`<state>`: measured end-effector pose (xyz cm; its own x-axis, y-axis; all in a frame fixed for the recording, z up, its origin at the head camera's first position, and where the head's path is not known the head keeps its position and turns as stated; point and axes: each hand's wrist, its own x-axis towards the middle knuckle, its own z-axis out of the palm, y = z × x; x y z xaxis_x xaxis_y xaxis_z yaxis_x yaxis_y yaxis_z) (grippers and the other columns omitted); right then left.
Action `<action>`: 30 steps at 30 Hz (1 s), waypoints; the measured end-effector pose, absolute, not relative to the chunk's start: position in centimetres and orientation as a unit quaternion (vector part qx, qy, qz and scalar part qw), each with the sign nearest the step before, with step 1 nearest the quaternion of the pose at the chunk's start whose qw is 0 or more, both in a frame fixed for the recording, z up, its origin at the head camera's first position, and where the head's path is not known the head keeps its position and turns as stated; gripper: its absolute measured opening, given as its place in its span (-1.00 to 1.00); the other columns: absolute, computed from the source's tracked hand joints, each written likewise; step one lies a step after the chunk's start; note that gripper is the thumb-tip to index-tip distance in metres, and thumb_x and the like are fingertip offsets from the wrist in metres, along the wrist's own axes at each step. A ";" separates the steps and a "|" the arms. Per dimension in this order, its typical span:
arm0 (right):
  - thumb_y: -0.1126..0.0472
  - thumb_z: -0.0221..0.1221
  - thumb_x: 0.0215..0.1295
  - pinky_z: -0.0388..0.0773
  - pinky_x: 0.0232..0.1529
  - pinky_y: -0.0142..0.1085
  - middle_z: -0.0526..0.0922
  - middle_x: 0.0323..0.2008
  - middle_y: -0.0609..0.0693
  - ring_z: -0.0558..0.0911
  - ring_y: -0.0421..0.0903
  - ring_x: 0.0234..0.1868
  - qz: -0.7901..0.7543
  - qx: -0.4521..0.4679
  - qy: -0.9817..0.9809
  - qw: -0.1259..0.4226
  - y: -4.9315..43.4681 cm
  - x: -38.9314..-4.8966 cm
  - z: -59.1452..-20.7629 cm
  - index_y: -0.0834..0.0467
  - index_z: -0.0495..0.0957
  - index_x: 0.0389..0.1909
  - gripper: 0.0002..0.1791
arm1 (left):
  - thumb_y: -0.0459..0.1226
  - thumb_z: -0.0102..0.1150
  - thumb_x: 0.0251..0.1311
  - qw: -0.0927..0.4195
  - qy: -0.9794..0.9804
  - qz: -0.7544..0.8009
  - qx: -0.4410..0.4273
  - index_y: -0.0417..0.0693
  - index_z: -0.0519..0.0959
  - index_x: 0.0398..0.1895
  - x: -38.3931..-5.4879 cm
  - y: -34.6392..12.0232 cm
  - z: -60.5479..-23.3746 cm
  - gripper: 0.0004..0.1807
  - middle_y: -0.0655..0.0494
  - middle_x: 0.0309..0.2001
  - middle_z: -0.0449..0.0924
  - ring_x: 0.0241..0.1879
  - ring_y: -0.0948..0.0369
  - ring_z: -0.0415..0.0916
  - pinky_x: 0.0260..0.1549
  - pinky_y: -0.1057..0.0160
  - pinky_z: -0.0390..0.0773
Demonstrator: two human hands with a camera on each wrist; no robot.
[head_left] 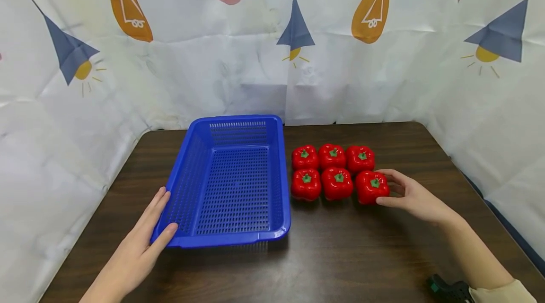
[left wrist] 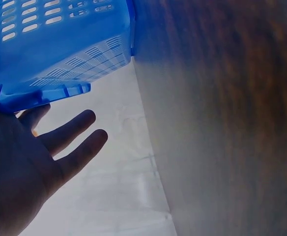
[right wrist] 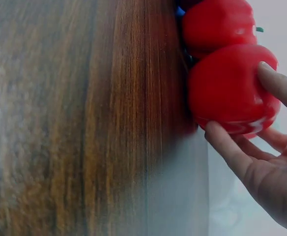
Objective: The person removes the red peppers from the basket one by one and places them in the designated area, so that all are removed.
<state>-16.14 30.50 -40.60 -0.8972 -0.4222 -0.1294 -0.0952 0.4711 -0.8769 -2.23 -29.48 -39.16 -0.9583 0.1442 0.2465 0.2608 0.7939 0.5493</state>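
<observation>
A blue plastic basket (head_left: 238, 185) with slotted walls stands left of centre in the head view, with nothing inside. My left hand (head_left: 138, 241) rests at its front left corner, the thumb over the rim. In the left wrist view, the fingers (left wrist: 77, 152) are spread loosely beside the basket's rim (left wrist: 40, 96). Red bell peppers with green stems form two rows of three to the basket's right. At the front row's right end, my right hand (head_left: 415, 196) holds a red bell pepper (head_left: 371, 187) between thumb and fingers. The right wrist view shows fingertips against that pepper (right wrist: 232, 91).
Close to the held pepper sit the front-middle pepper (head_left: 337, 183) and the back-right pepper (head_left: 360, 159). All stands on a dark wooden table (head_left: 332, 260). White cloth (head_left: 213, 71) printed with lamps and bulbs hangs along its back and sides.
</observation>
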 end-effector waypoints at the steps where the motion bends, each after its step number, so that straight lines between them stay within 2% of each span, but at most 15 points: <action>1: 0.14 0.36 0.37 0.63 0.00 -0.24 0.40 0.34 0.22 0.44 0.29 0.31 -0.488 -0.153 0.843 0.166 30.5 -16.2 -40.6 0.15 0.23 0.49 -0.24 | -0.22 0.08 0.54 0.096 -0.942 -0.302 -0.107 0.12 -0.03 0.69 -2.2 -29.5 -39.2 -0.22 0.16 0.66 -0.19 0.58 0.33 -0.23 0.25 0.69 -0.20; 6: 0.13 0.39 0.34 0.62 0.02 -0.30 0.37 0.38 0.21 0.39 0.30 0.36 -0.488 -0.153 0.844 0.163 30.5 -16.3 -40.5 0.16 0.20 0.50 -0.19 | -0.24 0.08 0.53 0.099 -0.942 -0.302 -0.108 0.11 -0.03 0.69 -2.0 -29.5 -39.2 -0.22 0.15 0.66 -0.18 0.57 0.39 -0.24 0.25 0.69 -0.20; 12: 0.15 0.37 0.35 0.58 0.05 -0.39 0.30 0.43 0.25 0.36 0.34 0.38 -0.493 -0.154 0.842 0.155 30.7 -16.1 -40.6 0.21 0.19 0.51 -0.18 | -0.23 0.08 0.53 0.098 -0.941 -0.304 -0.112 0.13 -0.03 0.69 -2.2 -29.4 -39.1 -0.22 0.16 0.66 -0.18 0.58 0.35 -0.23 0.25 0.68 -0.20; 25: 0.21 0.36 0.36 0.61 0.04 -0.35 0.33 0.40 0.29 0.38 0.39 0.35 -0.503 -0.154 0.834 0.166 31.0 -15.6 -41.1 0.24 0.19 0.50 -0.21 | -0.24 0.10 0.52 0.094 -0.941 -0.300 -0.122 0.09 -0.03 0.69 -2.1 -29.3 -39.0 -0.21 0.14 0.66 -0.18 0.57 0.37 -0.24 0.27 0.69 -0.21; 28: 0.22 0.36 0.35 0.62 0.03 -0.33 0.34 0.39 0.32 0.43 0.31 0.34 -0.503 -0.152 0.834 0.169 31.4 -15.5 -40.9 0.26 0.16 0.50 -0.19 | -0.23 0.11 0.52 0.085 -0.943 -0.298 -0.125 0.10 -0.04 0.69 -2.1 -29.4 -38.8 -0.20 0.14 0.66 -0.18 0.56 0.41 -0.25 0.26 0.71 -0.21; 30: 0.24 0.35 0.36 0.63 0.03 -0.33 0.34 0.38 0.35 0.49 0.10 0.33 -0.506 -0.155 0.832 0.167 31.8 -15.5 -40.8 0.28 0.13 0.51 -0.17 | -0.22 0.13 0.51 0.080 -0.943 -0.296 -0.126 0.10 -0.03 0.69 -2.0 -29.5 -38.7 -0.19 0.15 0.66 -0.18 0.55 0.45 -0.25 0.25 0.72 -0.20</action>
